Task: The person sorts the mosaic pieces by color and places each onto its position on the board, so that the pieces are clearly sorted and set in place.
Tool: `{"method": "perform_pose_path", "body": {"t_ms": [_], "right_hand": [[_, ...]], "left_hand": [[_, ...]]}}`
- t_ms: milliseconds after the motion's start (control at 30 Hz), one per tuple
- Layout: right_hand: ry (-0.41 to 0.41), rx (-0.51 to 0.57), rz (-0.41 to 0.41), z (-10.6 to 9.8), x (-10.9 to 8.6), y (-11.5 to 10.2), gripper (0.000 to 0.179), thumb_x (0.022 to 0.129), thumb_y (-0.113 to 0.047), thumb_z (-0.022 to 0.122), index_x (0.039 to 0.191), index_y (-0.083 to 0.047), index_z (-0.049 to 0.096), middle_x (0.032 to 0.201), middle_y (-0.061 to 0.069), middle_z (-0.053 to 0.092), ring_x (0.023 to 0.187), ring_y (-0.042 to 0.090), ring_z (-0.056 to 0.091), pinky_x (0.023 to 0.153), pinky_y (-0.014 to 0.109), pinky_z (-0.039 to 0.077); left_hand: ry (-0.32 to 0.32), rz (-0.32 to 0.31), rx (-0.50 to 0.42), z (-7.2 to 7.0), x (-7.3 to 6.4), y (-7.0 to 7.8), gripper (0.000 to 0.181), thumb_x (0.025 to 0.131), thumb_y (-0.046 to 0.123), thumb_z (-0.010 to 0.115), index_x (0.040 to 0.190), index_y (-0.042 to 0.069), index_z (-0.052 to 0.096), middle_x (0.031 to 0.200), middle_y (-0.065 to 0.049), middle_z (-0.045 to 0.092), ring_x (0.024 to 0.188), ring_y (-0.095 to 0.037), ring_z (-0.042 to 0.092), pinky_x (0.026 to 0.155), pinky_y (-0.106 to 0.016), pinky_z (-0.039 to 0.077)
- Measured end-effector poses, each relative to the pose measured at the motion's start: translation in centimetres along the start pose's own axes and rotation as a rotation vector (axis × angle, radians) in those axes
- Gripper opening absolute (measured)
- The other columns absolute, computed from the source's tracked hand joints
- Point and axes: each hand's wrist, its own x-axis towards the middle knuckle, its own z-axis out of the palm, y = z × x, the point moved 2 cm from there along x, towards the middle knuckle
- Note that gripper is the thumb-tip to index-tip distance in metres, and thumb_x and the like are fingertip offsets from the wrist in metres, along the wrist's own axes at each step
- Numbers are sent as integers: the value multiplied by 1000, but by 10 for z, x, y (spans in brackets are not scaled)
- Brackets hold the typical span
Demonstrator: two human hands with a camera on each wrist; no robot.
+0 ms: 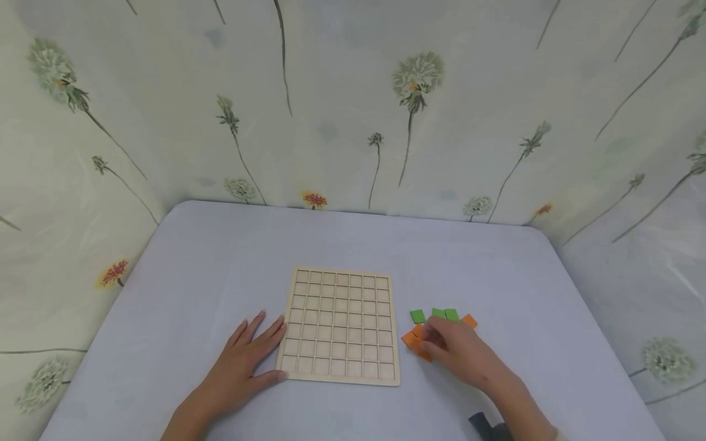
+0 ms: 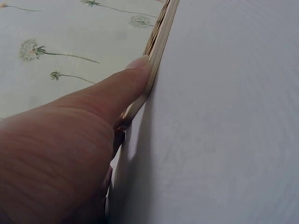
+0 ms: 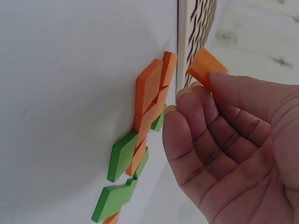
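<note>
The gridded board [image 1: 340, 327], probably stiff and light, lies against the spread fingers of the left hand [image 1: 238, 367], best steadied by its rim. Near the fingertips of the right hand [image 1: 456, 349] lie loose orange and green tiles [image 3: 148, 86]; its thumb and curled fingers pinch one orange tile [image 3: 203, 65], likely rigid and smooth, best gripped by opposite edges.

Wooden grid board [image 1: 341, 327] flat; orange tiles [image 3: 148, 86], green tiles [image 3: 122, 156] alongside

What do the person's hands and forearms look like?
The left hand and right hand are bare: no gloves or rings show. No sleeve shows on the left forearm; a pale sleeve edge shows on the right forearm. A black object beside it is too cropped to identify.
</note>
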Motion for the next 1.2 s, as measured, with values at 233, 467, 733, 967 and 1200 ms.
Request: {"method": "perform_pose_path", "body": {"t_ms": [233, 467, 733, 967, 1200], "right_hand": [[11, -1, -94, 0, 4, -6, 17, 94, -8, 78, 96, -21, 68, 86, -15, 64, 80, 7, 58, 71, 24, 55], [24, -23, -106, 3, 12, -11, 15, 95, -12, 78, 93, -21, 66, 82, -14, 62, 76, 8, 57, 66, 24, 53], [20, 0, -94, 6, 20, -18, 13, 96, -14, 77, 95, -21, 66, 79, -12, 62, 71, 9, 56, 61, 25, 52], [57, -11, -97, 6, 28, -27, 12, 96, -13, 77, 97, -19, 67, 79, -14, 62, 71, 9, 57, 63, 24, 54], [62, -14, -123, 10, 38, -33, 12, 95, -11, 77, 97, -17, 67, 81, -13, 62, 75, 8, 57, 67, 24, 54]], "left_hand": [[-14, -11, -2, -1, 1, 1, 84, 93, 54, 73, 161, 17, 43, 169, 10, 29, 161, -29, 9, 129, -50, 1], [-19, -14, -6, -2, 1, 2, 84, 93, 54, 73, 161, 17, 43, 169, 9, 30, 161, -28, 9, 129, -50, 1], [-21, -17, -4, 0, 1, 0, 85, 93, 58, 71, 161, 17, 42, 169, 11, 29, 161, -27, 8, 129, -51, 1], [1, -14, 13, 1, 0, 1, 90, 87, 58, 77, 161, 16, 44, 168, 9, 32, 160, -29, 12, 129, -49, 2], [10, -8, 30, 1, 1, 0, 92, 86, 58, 79, 160, 17, 44, 168, 10, 32, 160, -29, 13, 129, -45, 0]]}}
